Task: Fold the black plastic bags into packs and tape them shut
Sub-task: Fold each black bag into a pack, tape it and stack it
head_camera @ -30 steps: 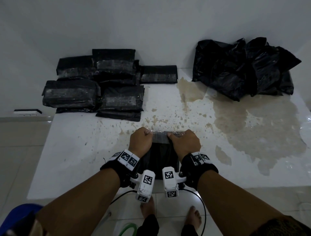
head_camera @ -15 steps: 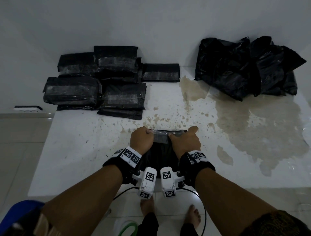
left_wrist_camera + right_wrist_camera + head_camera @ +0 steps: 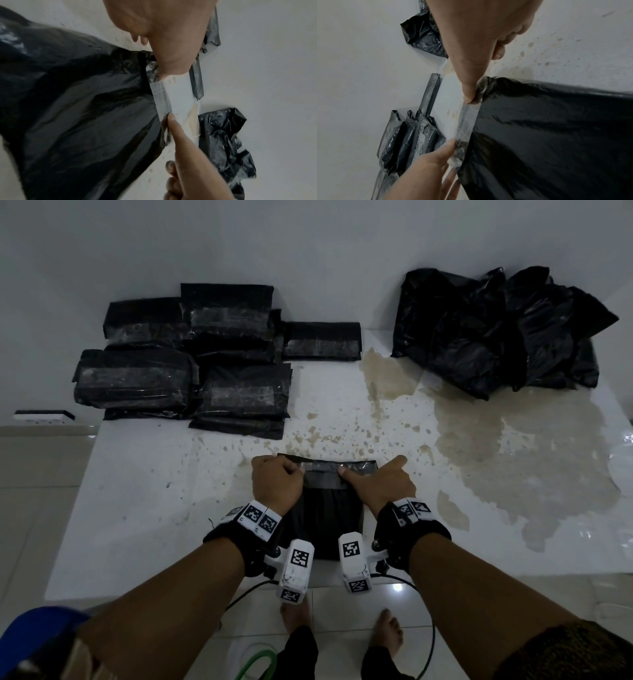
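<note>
The grip of the left hand (image 3: pixel 276 486) is curled, its thumb pressing the left end of a strip of clear glossy tape (image 3: pixel 320 471) down onto the folded black plastic bag pack (image 3: pixel 323 518); whether the other fingers pinch anything cannot be told. The right hand (image 3: pixel 380 486) has its thumb stretched straight along the tape, tip pressing it flat, while the index finger points outward to the right and the remaining fingers are tucked under. The tape runs across the far edge of the pack, a thin wrinkled band that catches pale light against the smooth, shiny film; in the right wrist view it (image 3: pixel 467 121) shows fine creases between the two thumbs. The pack lies flat at the near edge of the white glossy counter (image 3: pixel 144 508), a soft rectangle with rippled folds. At the far left stands a stack of finished black taped packs (image 3: pixel 191 364), flat rectangular bundles each crossed by a dull clear strip. At the far right sits a heap of loose crumpled black plastic bags (image 3: pixel 496 333), puffy and crinkled with sharp peaks. A brownish stain (image 3: pixel 513 446) spreads in blotches and specks over the counter's right half. Bare feet (image 3: pixel 388 628) stand on the tiled floor below.
</note>
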`<state>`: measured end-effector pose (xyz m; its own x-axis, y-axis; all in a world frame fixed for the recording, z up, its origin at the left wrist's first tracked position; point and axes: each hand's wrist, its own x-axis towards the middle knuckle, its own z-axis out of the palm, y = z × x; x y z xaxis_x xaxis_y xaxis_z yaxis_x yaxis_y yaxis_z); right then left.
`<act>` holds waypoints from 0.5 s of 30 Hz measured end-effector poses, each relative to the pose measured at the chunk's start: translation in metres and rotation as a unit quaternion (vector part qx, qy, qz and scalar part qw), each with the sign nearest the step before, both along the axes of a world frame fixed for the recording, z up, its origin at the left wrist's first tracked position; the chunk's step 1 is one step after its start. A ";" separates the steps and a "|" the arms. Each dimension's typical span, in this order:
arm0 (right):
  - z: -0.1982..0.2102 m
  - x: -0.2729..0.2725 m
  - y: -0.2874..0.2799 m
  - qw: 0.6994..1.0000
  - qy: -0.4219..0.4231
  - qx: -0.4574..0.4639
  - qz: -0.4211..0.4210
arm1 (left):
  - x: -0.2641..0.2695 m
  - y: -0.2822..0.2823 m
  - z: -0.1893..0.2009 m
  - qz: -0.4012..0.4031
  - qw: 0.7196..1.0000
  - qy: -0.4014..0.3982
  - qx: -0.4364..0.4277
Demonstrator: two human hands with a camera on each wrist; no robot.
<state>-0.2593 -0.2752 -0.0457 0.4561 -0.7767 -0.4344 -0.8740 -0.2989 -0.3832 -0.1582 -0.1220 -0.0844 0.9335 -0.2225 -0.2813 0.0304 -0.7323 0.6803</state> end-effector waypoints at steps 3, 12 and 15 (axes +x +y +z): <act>-0.001 0.000 0.001 1.000 0.000 0.000 0.007 | 0.002 0.003 0.003 0.029 0.997 0.050 -0.050; -0.009 0.005 0.007 0.990 -0.056 -0.118 0.052 | 0.011 0.007 0.002 -0.003 0.994 0.019 -0.106; -0.014 0.008 0.011 0.980 -0.079 -0.164 0.077 | 0.012 0.008 -0.001 -0.003 0.993 0.024 -0.118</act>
<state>-0.2517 -0.2643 -0.0598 0.6200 -0.7796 -0.0881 -0.7468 -0.5520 -0.3709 -0.1458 -0.1138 -0.0857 0.9191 -0.2926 -0.2641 0.0628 -0.5528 0.8309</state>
